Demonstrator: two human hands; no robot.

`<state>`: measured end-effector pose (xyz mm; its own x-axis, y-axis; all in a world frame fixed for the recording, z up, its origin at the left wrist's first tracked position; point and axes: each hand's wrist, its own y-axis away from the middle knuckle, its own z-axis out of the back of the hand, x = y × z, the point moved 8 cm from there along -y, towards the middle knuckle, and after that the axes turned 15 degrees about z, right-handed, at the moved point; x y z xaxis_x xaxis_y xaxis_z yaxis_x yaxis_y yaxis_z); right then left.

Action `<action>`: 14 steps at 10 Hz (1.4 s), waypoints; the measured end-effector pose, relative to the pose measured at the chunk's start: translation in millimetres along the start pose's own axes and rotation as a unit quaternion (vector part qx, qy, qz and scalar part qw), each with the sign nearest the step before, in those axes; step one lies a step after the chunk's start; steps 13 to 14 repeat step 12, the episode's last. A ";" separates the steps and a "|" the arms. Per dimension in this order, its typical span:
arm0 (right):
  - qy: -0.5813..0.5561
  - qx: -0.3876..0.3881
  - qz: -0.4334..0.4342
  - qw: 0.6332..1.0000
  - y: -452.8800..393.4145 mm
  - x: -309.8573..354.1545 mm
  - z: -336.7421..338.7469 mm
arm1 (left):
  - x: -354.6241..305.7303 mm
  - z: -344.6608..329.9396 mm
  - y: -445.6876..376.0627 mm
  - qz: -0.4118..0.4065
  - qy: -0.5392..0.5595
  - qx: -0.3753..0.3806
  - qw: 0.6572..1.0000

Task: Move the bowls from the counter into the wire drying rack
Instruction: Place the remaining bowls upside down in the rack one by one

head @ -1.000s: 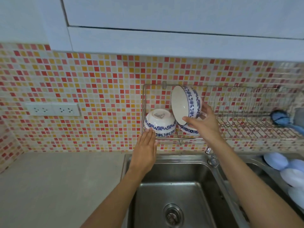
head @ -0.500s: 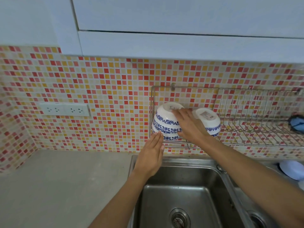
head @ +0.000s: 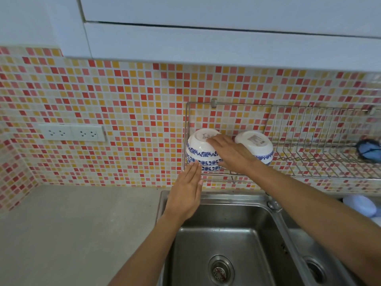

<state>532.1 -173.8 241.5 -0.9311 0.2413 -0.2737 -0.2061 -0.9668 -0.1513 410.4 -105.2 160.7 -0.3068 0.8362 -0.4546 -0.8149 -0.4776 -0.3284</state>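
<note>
At the wire drying rack's (head: 321, 141) left end, two upside-down bowls are stacked (head: 201, 153), with a third bowl (head: 258, 144) just beside them; rack slots rightward lie open. The sink (head: 224, 230) lies below. The right hand (head: 228, 151) rests flat, its grip loose, on the stack. The left hand (head: 185, 193), open-palmed, touches the stack's lower rim.

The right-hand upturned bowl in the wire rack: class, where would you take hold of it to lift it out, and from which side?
Probably from above: the right bowl sits mouth down, foot ring up, so spread fingers over its rounded sides just above the blue band. The wire rack and tiled wall block approach from behind.
</note>
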 end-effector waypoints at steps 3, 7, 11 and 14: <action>-0.069 -0.124 -0.097 0.985 42.5 -39.1 -3.7 | -22.7 16.6 -12.5 0.017 -0.134 -0.065 0.989; -0.194 -0.200 -0.269 0.922 107.4 -90.6 -41.9 | -38.8 -7.2 -67.1 0.046 -0.131 -0.104 0.985; -0.177 -0.173 -0.274 0.929 110.7 -88.7 -42.0 | -40.2 -8.0 -64.8 0.049 -0.115 -0.110 0.986; -0.130 -0.170 -0.289 0.933 117.6 -84.0 -39.0 | -39.4 -7.9 -55.0 0.086 -0.105 -0.118 0.984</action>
